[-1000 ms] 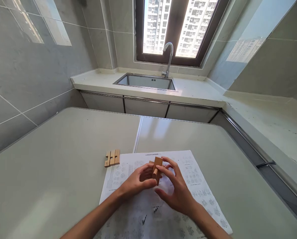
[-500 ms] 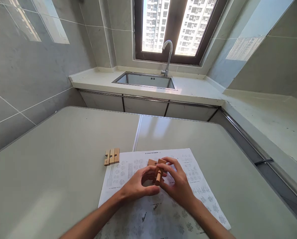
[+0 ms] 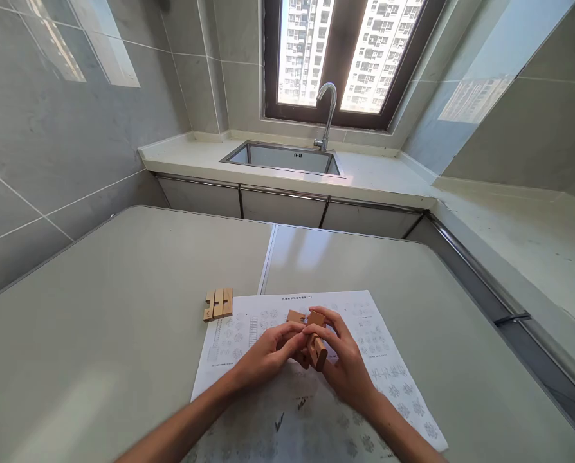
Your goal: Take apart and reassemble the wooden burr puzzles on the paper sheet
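Note:
Several notched wooden pieces, fitted together in a small cluster (image 3: 316,351), are held between my two hands above a printed sheet (image 3: 365,379). My left hand (image 3: 271,352) is closed on the cluster's left side, thumb and fingers pressed together. From the right, my right hand (image 3: 348,360) grips the same cluster with its fingers curled over the top. Another wooden piece (image 3: 295,316) shows just behind the fingers; whether it touches the cluster is hard to tell. Three notched wooden blocks (image 3: 219,304) lie side by side at the sheet's upper left corner.
The sheet lies on a pale table (image 3: 123,308) with a seam down its middle. Beyond it stands a counter (image 3: 374,172) with a sink (image 3: 287,157) and a faucet (image 3: 327,112) under a window. A metal rail (image 3: 509,308) runs along the right.
My left thumb and fingers have closed in on the wooden cluster. The cluster has turned, showing a broader end towards me. The view has shifted slightly.

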### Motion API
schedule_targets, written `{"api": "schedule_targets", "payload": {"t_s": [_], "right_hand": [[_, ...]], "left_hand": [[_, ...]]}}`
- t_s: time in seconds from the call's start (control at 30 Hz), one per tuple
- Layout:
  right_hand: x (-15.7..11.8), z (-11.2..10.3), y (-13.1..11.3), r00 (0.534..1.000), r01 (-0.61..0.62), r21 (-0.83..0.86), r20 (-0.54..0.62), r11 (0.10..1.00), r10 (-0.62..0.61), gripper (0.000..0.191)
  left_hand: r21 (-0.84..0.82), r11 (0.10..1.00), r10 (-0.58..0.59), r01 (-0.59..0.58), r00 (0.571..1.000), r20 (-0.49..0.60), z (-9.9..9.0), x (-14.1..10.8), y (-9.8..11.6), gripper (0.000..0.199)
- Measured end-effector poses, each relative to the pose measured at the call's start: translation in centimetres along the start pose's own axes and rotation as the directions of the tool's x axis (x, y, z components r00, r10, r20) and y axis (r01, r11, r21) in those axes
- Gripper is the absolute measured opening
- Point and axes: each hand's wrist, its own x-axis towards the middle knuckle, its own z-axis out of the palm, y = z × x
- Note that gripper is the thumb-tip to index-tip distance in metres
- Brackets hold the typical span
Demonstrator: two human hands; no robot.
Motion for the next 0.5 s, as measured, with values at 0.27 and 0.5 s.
{"api": "schedule_targets", "payload": {"t_s": [0.27,0.5], "right_hand": [[0.01,0.14,-0.24,1.000,0.001,0.032,0.004,0.999,-0.001,0.030],[0.26,0.24,-0.56,1.000,0.012,0.067,-0.017,0.998,-0.011,0.021]], "left_hand": [[0.091,0.995,0.024,-0.029,0.998,0.052,0.20,-0.19,0.09,0.040],[0.378,0.922,0.091,-0.086,0.996,0.004,0.48,-0.31,-0.58,0.043]]}}
